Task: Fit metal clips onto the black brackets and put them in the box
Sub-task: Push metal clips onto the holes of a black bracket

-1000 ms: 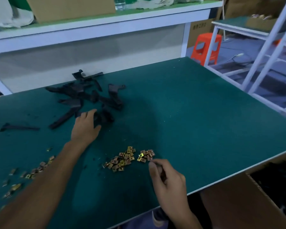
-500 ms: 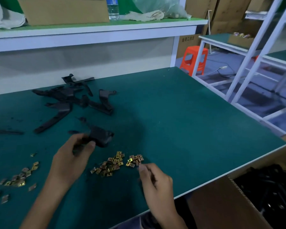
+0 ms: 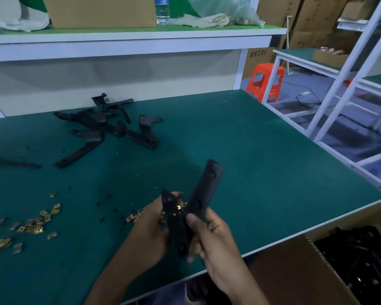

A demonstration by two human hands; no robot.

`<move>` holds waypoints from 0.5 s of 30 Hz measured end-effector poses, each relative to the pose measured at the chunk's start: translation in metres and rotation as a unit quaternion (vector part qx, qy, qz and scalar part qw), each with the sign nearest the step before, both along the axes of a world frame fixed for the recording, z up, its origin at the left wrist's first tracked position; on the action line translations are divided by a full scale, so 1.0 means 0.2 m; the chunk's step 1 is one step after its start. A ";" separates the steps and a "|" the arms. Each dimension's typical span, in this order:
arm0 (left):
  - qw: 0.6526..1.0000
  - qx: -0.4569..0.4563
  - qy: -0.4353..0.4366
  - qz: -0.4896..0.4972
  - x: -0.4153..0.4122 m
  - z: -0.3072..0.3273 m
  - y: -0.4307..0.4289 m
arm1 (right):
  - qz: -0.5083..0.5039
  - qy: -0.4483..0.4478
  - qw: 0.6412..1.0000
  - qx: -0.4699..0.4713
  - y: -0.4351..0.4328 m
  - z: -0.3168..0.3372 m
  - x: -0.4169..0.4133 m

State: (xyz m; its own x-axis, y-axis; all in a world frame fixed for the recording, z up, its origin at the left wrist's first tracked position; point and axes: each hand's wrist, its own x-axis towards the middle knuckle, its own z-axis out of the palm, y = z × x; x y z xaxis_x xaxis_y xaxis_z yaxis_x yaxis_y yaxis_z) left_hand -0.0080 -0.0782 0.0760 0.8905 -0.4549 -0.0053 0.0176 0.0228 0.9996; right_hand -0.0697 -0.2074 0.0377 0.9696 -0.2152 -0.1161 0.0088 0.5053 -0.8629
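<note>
A long black bracket (image 3: 205,190) is lifted above the green table (image 3: 262,172) near its front edge, one arm slanting up to the right. My left hand (image 3: 150,234) grips its lower left part. My right hand (image 3: 209,236) grips its middle from the right. A small brass clip (image 3: 179,208) shows against the bracket between my hands. A pile of black brackets (image 3: 106,128) lies at the back left. Loose brass clips (image 3: 31,225) are scattered at the left front, and several more (image 3: 133,217) peek out beside my left hand.
An open cardboard box (image 3: 295,271) with black brackets inside stands below the table's front right corner. A single bracket (image 3: 11,162) lies at the far left. A white shelf (image 3: 130,38) with a carton and bottle runs behind. An orange stool (image 3: 265,81) stands beyond the table.
My left hand has carried a bracket from the pile toward the front edge and lifted it. My right hand has left the clip heap and now grips the bracket too.
</note>
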 end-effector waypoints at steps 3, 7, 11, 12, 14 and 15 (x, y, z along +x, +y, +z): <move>0.921 0.291 -0.259 -0.004 0.07 -0.11 0.09 | -0.159 0.004 0.987 -0.008 -0.07 -0.01 -0.01; 0.844 0.426 -0.323 0.039 0.20 -0.22 0.08 | -0.237 0.023 0.971 -0.034 -0.09 -0.06 -0.03; 0.805 0.471 -0.360 0.005 0.27 -0.26 -0.02 | -0.250 0.021 0.967 -0.049 -0.09 -0.09 -0.01; 0.798 0.482 -0.363 -0.003 0.27 -0.27 -0.04 | -0.247 0.020 0.968 -0.039 -0.09 -0.10 -0.01; 0.796 0.480 -0.368 -0.002 0.27 -0.28 -0.06 | -0.240 0.019 0.970 -0.017 -0.10 -0.09 -0.02; 0.803 0.473 -0.362 0.007 0.27 -0.28 -0.06 | -0.236 0.016 0.971 -0.011 -0.11 -0.09 -0.02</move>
